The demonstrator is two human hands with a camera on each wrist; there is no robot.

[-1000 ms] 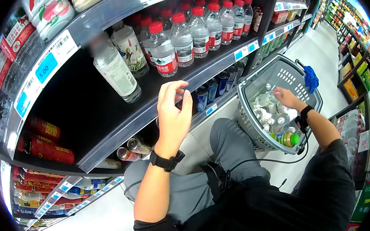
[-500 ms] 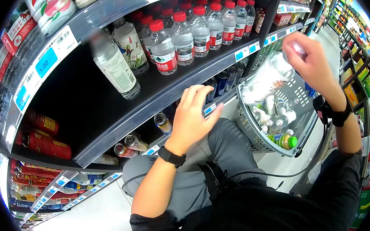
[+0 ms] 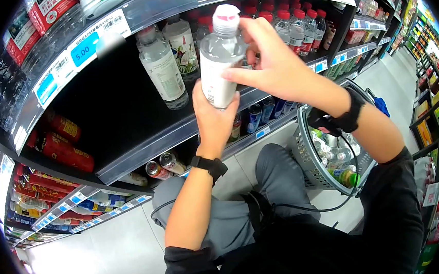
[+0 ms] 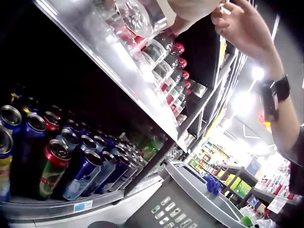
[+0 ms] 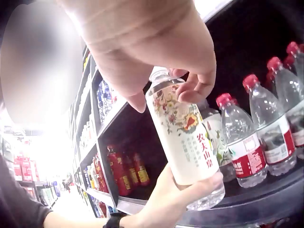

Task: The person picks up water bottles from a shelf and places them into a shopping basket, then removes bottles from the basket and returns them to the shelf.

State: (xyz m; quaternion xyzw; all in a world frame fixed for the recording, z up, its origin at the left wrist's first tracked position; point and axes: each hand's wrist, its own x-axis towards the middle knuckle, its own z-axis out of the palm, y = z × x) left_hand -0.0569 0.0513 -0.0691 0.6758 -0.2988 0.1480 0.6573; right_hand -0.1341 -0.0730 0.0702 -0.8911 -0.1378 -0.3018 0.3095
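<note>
In front of the shelf, a clear bottle with a white floral label point(image 3: 216, 67) is held nearly upright between both hands. My left hand point(image 3: 215, 119) grips its lower end, fingers and thumb around the base, as the right wrist view also shows. My right hand point(image 3: 281, 65) is at its upper part, thumb and fingers on either side; in the right wrist view this hand point(image 5: 152, 52) partly hides the bottle's neck. Two similar bottles point(image 3: 164, 72) stand on the shelf just left of the held one, and red-capped water bottles point(image 5: 244, 154) stand to its right.
A grey basket point(image 3: 311, 155) with several bottles stands on the floor at the right. Cans point(image 4: 85, 171) line the lower shelf under the shelf edge point(image 3: 148, 147). Red cans point(image 3: 66, 149) lie at the shelf's left. A cable point(image 3: 333, 208) runs from the right wrist across the lap.
My right hand has brought the white-labelled bottle from above the basket leftwards to the shelf front. My left hand has moved up and taken hold of its base. The view has shifted slightly.
</note>
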